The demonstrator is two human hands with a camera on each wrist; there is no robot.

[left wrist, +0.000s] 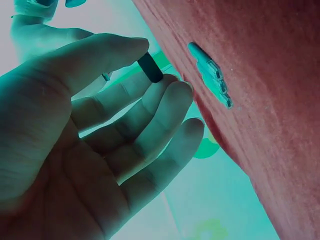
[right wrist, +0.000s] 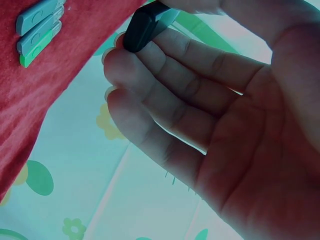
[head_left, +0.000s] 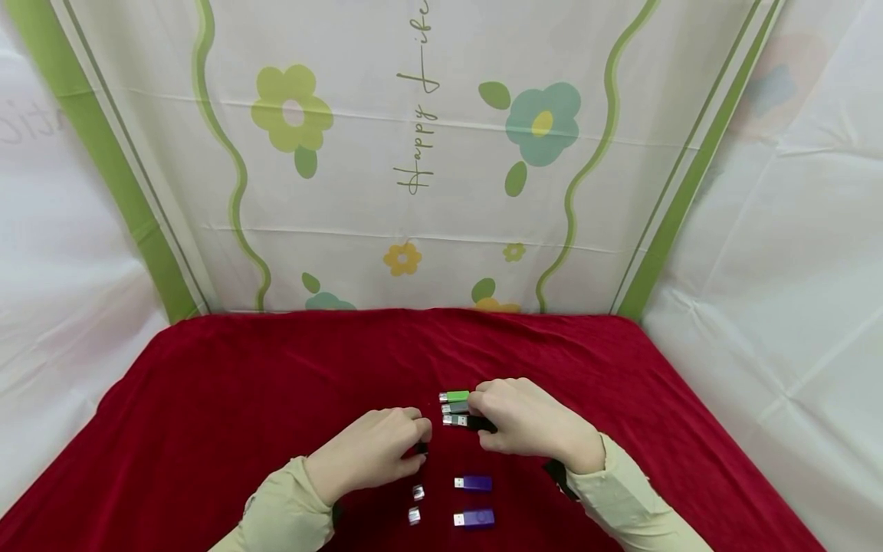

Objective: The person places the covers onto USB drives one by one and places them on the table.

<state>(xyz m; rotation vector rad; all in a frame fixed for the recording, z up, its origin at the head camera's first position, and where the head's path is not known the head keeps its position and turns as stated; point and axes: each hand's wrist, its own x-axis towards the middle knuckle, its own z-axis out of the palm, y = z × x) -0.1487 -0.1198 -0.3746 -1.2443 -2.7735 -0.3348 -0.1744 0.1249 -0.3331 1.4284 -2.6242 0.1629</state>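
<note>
In the head view, my right hand (head_left: 531, 418) pinches a black USB stick (head_left: 483, 423) whose metal plug points left. The right wrist view shows this stick (right wrist: 142, 27) between thumb and fingertips. My left hand (head_left: 375, 448), to the left of it, pinches a small black cap (left wrist: 150, 68) between thumb and fingers. A green USB stick (head_left: 457, 396) and a grey USB stick (head_left: 455, 409) lie side by side by the right fingers, capped in clear plastic. Another capped stick (head_left: 450, 420) lies alongside them, partly hidden by the black one.
Nearer the front edge, two purple USB sticks (head_left: 474, 519) lie with bare plugs pointing left. Two small clear caps (head_left: 414, 516) lie left of them. Everything rests on a red cloth (head_left: 276, 383); printed curtains (head_left: 441, 207) enclose the table at the back and sides.
</note>
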